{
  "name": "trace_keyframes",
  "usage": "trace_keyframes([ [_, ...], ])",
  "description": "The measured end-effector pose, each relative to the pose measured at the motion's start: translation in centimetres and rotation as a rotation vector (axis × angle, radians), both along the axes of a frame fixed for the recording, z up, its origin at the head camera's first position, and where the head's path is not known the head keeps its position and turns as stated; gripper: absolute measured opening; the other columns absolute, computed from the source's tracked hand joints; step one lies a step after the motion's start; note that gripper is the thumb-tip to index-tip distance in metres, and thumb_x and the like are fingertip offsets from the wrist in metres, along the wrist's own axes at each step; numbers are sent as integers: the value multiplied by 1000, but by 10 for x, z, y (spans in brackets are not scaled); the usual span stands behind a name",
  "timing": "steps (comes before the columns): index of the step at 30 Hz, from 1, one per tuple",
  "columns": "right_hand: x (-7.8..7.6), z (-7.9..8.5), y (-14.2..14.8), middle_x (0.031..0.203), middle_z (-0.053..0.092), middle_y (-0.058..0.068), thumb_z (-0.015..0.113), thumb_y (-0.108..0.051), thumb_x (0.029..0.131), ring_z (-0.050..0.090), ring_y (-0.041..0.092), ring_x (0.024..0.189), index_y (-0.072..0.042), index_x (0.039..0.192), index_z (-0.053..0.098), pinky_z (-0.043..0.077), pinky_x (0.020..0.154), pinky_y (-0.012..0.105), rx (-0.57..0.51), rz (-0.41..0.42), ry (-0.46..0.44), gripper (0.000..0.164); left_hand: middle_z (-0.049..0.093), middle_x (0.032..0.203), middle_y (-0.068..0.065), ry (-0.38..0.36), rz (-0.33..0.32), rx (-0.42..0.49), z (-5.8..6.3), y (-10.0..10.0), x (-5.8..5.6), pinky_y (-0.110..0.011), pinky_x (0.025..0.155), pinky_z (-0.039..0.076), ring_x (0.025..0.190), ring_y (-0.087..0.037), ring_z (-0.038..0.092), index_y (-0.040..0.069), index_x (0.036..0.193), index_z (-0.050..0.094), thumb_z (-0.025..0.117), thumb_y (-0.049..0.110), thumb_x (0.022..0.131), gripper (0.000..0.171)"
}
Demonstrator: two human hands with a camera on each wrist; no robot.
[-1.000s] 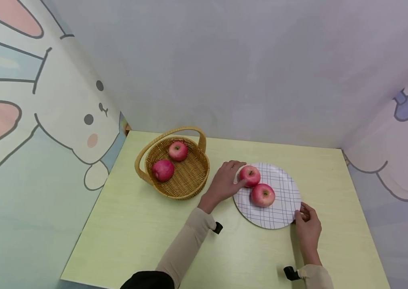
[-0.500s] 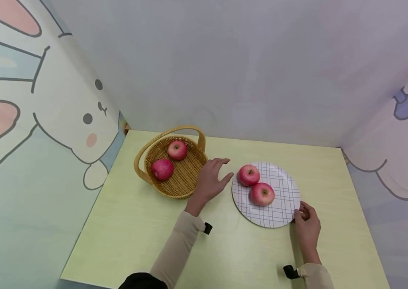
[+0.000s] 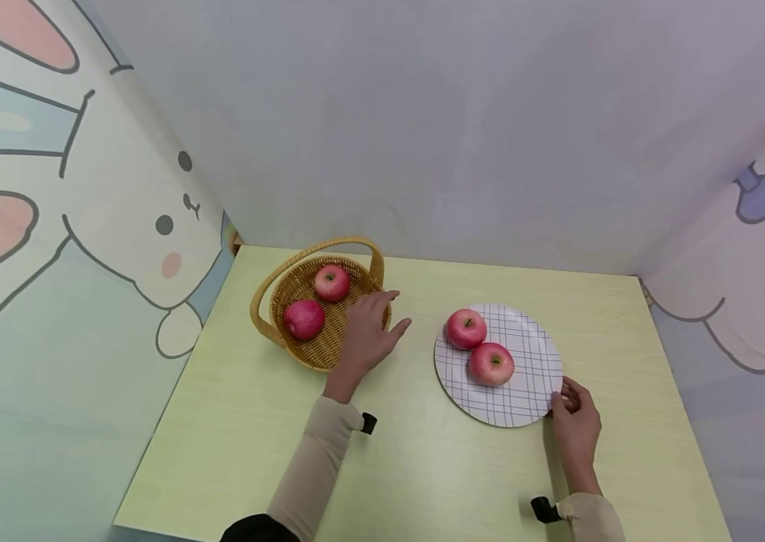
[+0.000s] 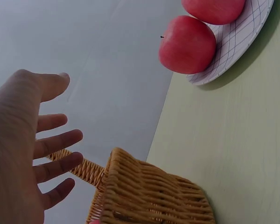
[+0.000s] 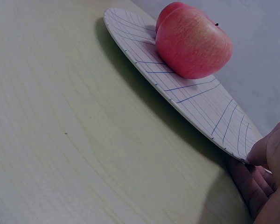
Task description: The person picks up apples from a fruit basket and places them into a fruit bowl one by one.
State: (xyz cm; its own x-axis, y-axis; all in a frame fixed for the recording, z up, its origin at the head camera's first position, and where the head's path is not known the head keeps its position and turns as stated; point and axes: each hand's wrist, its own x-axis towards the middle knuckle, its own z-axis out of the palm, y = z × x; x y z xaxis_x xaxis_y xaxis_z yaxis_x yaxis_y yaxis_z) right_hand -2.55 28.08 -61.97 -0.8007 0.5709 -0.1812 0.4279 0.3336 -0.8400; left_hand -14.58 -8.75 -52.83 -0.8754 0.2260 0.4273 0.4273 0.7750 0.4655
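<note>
My left hand (image 3: 364, 337) hovers over the right side of the wicker basket (image 3: 318, 352), fingers spread and nothing held; the left wrist view shows the same hand (image 4: 18, 140) with its fingers apart. Inside the basket lie a pale red apple (image 3: 331, 284) and a darker red apple (image 3: 304, 319). On the round checked plate (image 3: 525, 376) two apples touch, a rear apple (image 3: 467, 329) and a front apple (image 3: 492, 364). My right hand (image 3: 577, 429) pinches the plate's near right rim, thumb on top and fingers underneath, plain in the right wrist view at the rim (image 5: 210, 135).
Everything stands on a pale yellow-green table (image 3: 437, 482). A grey wall (image 3: 464, 150) rises behind its back edge, and cartoon-printed walls flank both sides. The basket's tall arched handle (image 3: 318, 247) stands up over its rim.
My left hand has left the rear apple on the plate and moved left to the basket, fingers open. My right hand stays at the plate's rim; the apples have not visibly moved.
</note>
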Motion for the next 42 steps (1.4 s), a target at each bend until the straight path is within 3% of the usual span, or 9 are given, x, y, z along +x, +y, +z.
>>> trace_keyframes([
  [8,0,0,0,130,62,10,57,-20,105,51,0,90,-10,149,55,44,65,6,-1,-1,6,45,66,135,-10,-79,114,-65,2,-21,-2,-59,105,43,126,-35,57,14,139,62,76,41,93,55],
  [16,-1,1,0,131,62,10,57,-21,105,51,1,92,-10,149,55,45,65,6,-5,-5,-12,45,60,142,-10,-109,166,-102,2,-33,-7,-65,115,31,134,-36,50,14,144,56,70,48,95,61],
  [28,-1,1,0,132,61,12,56,-22,106,51,1,92,-10,150,54,45,65,6,-2,6,-9,46,47,157,-14,-196,254,-71,2,-51,-15,-70,117,25,146,-38,38,14,153,45,72,48,94,73],
  [42,0,-1,1,131,62,12,57,-21,105,51,0,91,-9,149,55,45,64,6,4,4,-9,46,43,158,-18,-260,323,-69,0,-69,-26,-73,119,19,146,-47,37,11,156,41,70,52,95,79],
])
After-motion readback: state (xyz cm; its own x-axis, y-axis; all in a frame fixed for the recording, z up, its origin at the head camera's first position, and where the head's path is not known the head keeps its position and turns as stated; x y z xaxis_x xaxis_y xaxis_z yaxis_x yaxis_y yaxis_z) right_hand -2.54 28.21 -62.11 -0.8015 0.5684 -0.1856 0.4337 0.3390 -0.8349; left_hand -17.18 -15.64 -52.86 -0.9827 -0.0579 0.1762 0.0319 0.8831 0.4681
